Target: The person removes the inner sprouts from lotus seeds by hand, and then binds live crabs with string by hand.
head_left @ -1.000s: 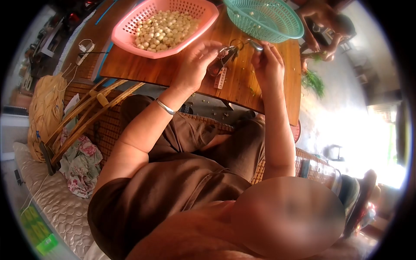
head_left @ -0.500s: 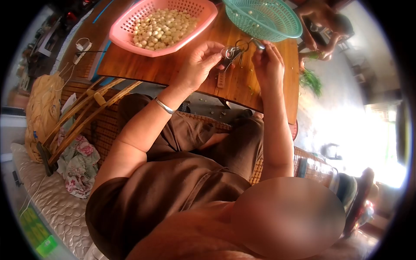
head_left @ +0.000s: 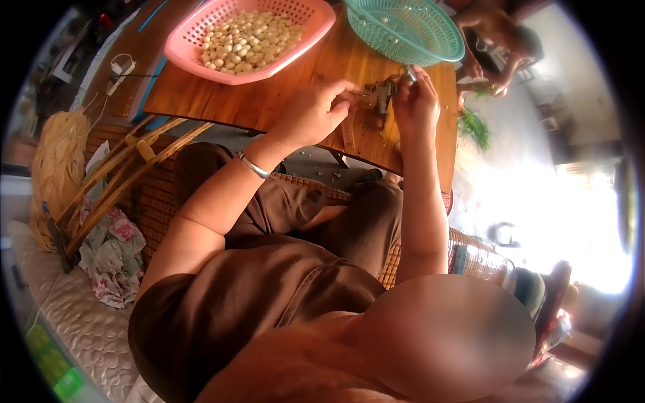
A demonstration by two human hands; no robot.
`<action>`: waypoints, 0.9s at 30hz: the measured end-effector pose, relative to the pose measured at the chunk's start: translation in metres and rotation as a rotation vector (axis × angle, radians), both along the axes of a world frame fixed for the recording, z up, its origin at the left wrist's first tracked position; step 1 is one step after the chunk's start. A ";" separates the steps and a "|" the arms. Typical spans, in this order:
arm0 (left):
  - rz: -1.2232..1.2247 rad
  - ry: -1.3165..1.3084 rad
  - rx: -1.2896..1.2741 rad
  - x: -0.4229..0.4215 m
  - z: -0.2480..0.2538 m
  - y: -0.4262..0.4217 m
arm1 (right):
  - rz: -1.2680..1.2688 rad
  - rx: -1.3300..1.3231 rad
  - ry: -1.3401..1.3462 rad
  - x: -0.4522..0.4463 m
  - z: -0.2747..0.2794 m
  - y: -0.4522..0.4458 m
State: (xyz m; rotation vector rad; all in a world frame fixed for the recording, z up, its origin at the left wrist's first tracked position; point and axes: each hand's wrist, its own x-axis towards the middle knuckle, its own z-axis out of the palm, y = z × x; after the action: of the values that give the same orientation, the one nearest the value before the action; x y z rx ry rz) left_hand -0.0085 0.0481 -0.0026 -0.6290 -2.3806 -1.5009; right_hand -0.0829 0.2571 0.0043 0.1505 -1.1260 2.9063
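A bunch of keys (head_left: 383, 99) hangs between my two hands above the wooden table, blurred by motion. My left hand (head_left: 328, 111), with a silver bangle (head_left: 253, 165) on its wrist, pinches with thumb and forefinger at the left side of the bunch, where a thin ring shows faintly. My right hand (head_left: 416, 104) is closed on a small silver metal piece (head_left: 410, 74) that sticks up from its fingers beside the keys. A flat brownish tag (head_left: 347, 134) dangles below the bunch, near the left fingers.
A pink basket (head_left: 176, 47) of round pale nuts or seeds and a green basket (head_left: 457, 48) stand on the wooden table (head_left: 201, 101). Bamboo poles (head_left: 127, 178) lean at left. Another person (head_left: 494, 33) handles green stalks at the upper right.
My left hand has turned, its fingers now pointing more to the right. The keys have swung right, closer to my right hand. The silver piece now points more upright.
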 end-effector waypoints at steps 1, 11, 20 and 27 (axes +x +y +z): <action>-0.040 -0.072 -0.016 0.000 0.001 0.000 | -0.015 0.013 -0.004 0.000 0.001 0.000; -0.071 -0.135 0.269 -0.003 -0.009 0.002 | -0.009 0.052 -0.023 0.003 0.003 0.002; 0.024 0.148 0.084 -0.004 -0.006 0.000 | 0.120 -0.003 0.031 0.002 0.001 0.003; -0.140 0.010 0.194 0.009 0.011 0.003 | 0.408 0.025 0.232 0.010 0.006 -0.002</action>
State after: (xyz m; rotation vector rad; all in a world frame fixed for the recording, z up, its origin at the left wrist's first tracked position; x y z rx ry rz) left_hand 0.0003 0.0510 0.0083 -0.7676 -2.1872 -1.7558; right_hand -0.0730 0.2548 0.0101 0.7830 -1.2126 3.0964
